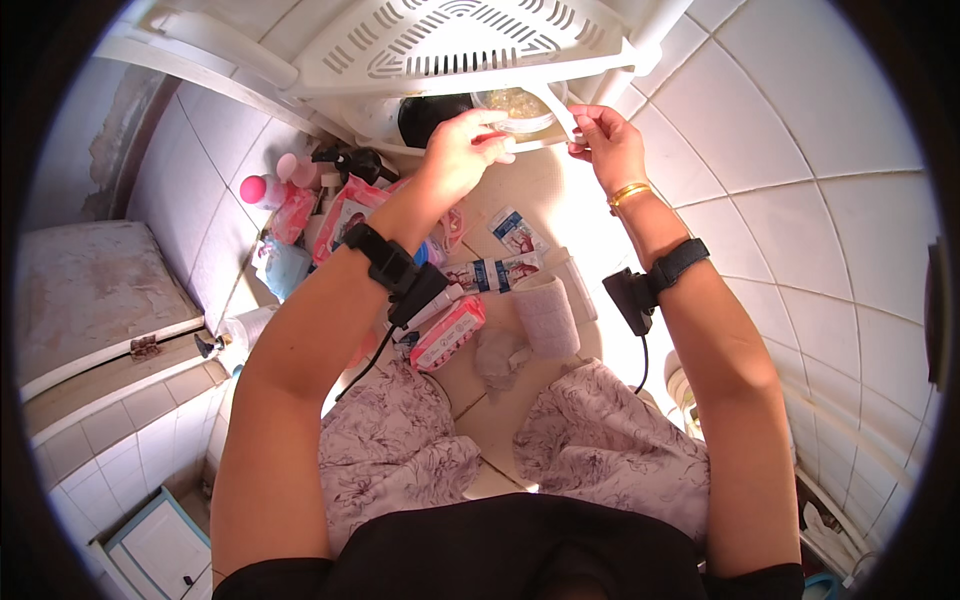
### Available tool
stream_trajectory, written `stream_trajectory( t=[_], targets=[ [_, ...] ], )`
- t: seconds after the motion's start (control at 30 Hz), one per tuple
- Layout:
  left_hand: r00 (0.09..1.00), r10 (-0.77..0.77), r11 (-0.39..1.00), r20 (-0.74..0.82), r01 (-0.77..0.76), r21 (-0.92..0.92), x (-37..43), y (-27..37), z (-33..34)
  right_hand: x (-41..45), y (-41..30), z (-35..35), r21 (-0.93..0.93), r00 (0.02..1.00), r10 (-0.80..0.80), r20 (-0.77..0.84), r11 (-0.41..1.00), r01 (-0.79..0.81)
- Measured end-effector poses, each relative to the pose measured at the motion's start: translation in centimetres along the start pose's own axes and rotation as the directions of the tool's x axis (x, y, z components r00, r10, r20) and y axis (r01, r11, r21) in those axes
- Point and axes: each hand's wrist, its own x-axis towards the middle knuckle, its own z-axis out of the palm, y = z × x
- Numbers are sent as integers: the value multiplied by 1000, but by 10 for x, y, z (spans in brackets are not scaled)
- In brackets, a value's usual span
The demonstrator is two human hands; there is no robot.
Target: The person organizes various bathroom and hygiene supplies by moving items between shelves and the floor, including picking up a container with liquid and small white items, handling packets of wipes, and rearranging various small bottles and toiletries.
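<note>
My left hand (469,146) reaches to the front of a lower white plastic shelf (405,150), its fingers apart beside a clear round container (517,105) with yellowish contents. A black round object (431,120) lies behind that hand on the same shelf. My right hand (604,142) pinches the lower end of a white strip-like piece (553,109) at the container's right side. Whether that piece is loose or part of the rack cannot be told. Below the hands, printed sachets (517,229), a pink packet (448,332), a rolled light towel (546,315) and a crumpled grey cloth (499,358) lie on the floor.
A slotted white shelf (465,45) overhangs the lower one. Bottles, including a pink-capped one (262,191), and pink packaging (352,206) crowd the floor at left. Tiled walls (757,142) rise on both sides. A tap (214,345) projects at the left.
</note>
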Motion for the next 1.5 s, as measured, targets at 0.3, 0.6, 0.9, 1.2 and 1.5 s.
stream_trajectory(
  t=[0.3, 0.6, 0.9, 1.2, 1.5],
  targets=[
    [999, -12, 996, -39, 15, 90, -3, -3, -8, 7, -7, 11, 57, 999, -8, -44, 998, 11],
    [997, -25, 975, -73, 40, 218, -10, -8, -31, 10, 0, 13, -78, 987, -149, -53, 986, 145],
    [976, 53, 561, 212, -204, 802, -18, -48, -37, 14, 13, 11, -170, 974, -208, -90, 967, 191],
    [899, -400, 86, 178, -157, 984, -61, -71, 14, 7, 12, 6, -440, 940, -329, -95, 861, 257],
    [976, -114, -209, 184, -204, 956, -84, -140, 6, -37, 11, 12, -426, 889, -456, -36, 812, 399]
  ],
)
